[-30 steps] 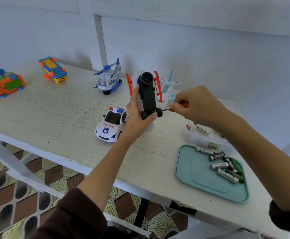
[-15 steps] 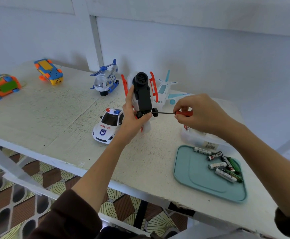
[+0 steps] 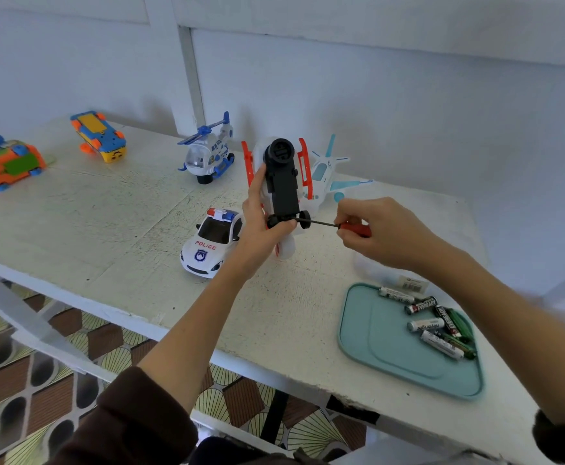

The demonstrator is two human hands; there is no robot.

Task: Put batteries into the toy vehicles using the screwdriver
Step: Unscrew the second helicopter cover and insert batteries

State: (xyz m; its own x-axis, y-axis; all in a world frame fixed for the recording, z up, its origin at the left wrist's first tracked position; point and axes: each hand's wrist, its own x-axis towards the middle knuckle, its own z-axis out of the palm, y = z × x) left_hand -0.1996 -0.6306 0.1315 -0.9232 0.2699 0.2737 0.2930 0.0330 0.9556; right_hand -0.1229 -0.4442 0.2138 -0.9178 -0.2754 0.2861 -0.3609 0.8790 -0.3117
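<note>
red-handled screwdriver (image 3: 336,225) pinched in right hand (image 3: 378,229), tip at black underside of toy vehicle (image 3: 282,189) gripped upright by left hand (image 3: 261,226), centre frame; batteries (image 3: 432,318) waiting lower right. could slip off the screw and strip it if held off-axis
</note>
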